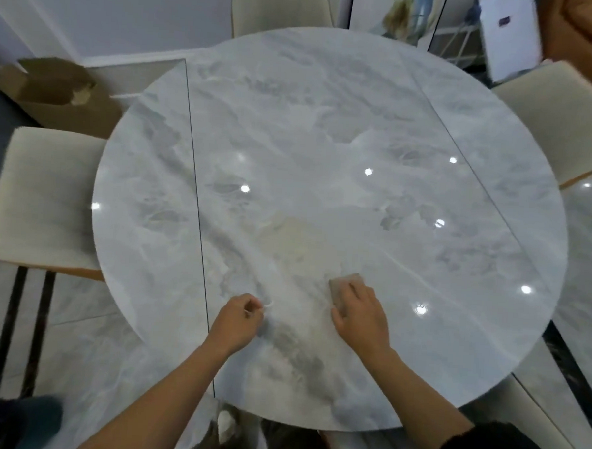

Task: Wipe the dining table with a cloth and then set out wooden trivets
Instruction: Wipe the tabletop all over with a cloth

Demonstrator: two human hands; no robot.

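Right hand [358, 318] lay spread flat on the cloth [345, 282], six o'clock on the worktop [327, 116]; overlapping strokes toward twelve looked wisest. Left hand [238, 319] curled, grip unclear.

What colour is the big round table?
The table is pale grey-white marble with darker veins, seen in the head view.

Round marble table [327, 116], glossy grey-white.
Two straight seams [199, 219] cross its top and bright light spots [368, 172] show on it; a small tan cloth [344, 282] lies flat toward the near edge.
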